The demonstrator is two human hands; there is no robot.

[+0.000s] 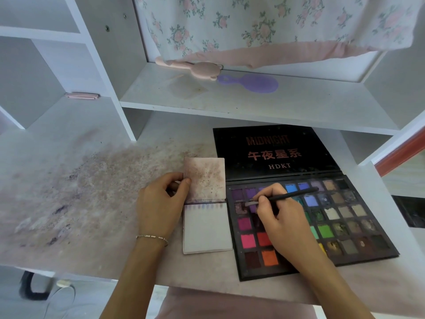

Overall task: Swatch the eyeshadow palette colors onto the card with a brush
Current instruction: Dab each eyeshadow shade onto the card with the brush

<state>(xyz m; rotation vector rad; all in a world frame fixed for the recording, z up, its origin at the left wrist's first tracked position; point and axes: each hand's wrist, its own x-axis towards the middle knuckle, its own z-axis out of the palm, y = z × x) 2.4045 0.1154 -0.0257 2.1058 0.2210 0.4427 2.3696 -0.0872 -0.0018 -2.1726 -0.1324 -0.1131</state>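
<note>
An open black eyeshadow palette point(358, 229) with several coloured pans lies on the desk at the right, its lid point(276, 153) folded back. My right hand point(278, 217) grips a thin black brush point(292, 196), whose tip touches a purple pan at the palette's left side. Left of the palette lies a small white pad of cards point(207, 229). Its lower card shows a row of faint purple swatches along the top edge. My left hand point(161, 203) pinches the stained, flipped-up upper page point(204, 178) at its left edge.
The desk surface point(80, 192) is smeared with purple and pink powder at the left. A shelf point(253, 104) overhangs the back, carrying a purple hairbrush point(250, 83) and a pink item point(197, 67). Floral fabric point(264, 24) hangs behind. The desk's front edge runs near my forearms.
</note>
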